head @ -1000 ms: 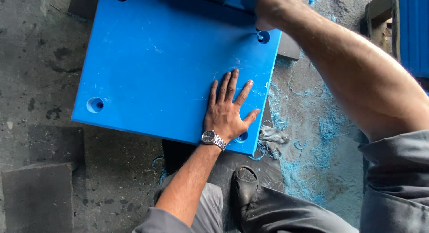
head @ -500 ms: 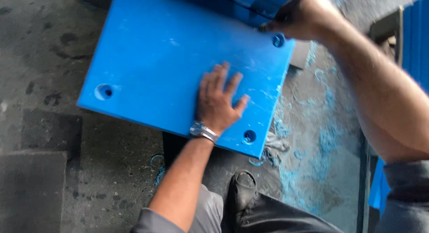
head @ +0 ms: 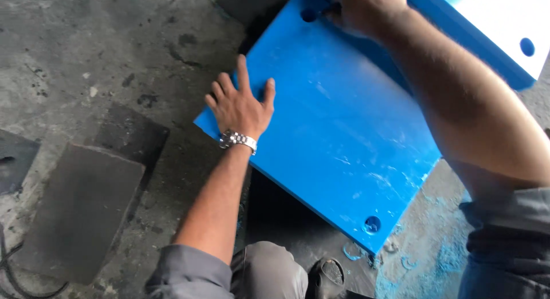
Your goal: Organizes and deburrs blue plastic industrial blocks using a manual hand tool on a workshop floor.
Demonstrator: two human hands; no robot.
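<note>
Grimy grey concrete floor fills the left of the frame, with a dark flat rectangular slab at lower left. Across the centre lies a large blue plastic panel with round holes near its corners, raised on a dark block and sitting under a second blue board at upper right. The left hand, wearing a metal wristwatch, presses flat on the panel's left corner, fingers spread. The right hand, at top centre, is closed around something small beside a hole; what it grips cannot be told. Steady downward pressure from the left palm would likely keep the panel from sliding. Compared with half a second ago, the panel has turned and the left hand has moved from the lower edge to the corner.
</note>
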